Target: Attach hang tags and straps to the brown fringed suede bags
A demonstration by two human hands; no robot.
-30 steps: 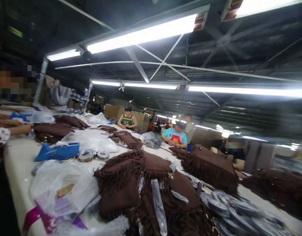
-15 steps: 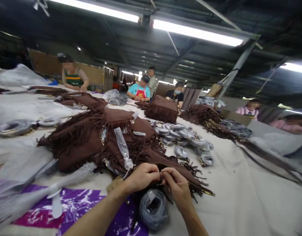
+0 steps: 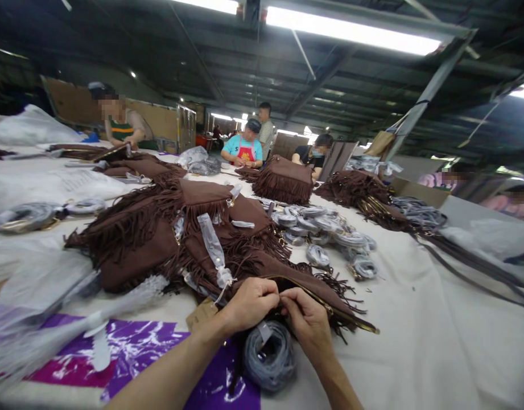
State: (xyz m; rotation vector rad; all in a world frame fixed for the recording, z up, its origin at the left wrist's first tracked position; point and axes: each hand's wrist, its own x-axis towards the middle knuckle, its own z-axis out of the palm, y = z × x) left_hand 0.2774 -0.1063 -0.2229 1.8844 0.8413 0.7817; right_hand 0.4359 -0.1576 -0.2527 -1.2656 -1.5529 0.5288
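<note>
A brown fringed bag lies in front of me, its gold zipper partly open along the near edge. My left hand is closed on the bag's edge by the opening. Right beside it, my right hand pinches thumb and forefinger together at the same edge; whatever is between those fingertips is too small and hidden to name. Just below both hands sits a coiled strap in clear wrap. A cardboard tag hangs near my left wrist, its string close to a plastic-wrapped piece.
More fringed bags are heaped to the left. Several wrapped strap coils lie beyond the bag. Purple plastic and clear bags cover the near left. Co-workers sit around the far side of the pale-covered table.
The view has tilted down and shifted slightly. My hands stay together at the bag's edge, and more of the gold zipper shows now. Co-workers at the back have moved their heads and arms slightly.
</note>
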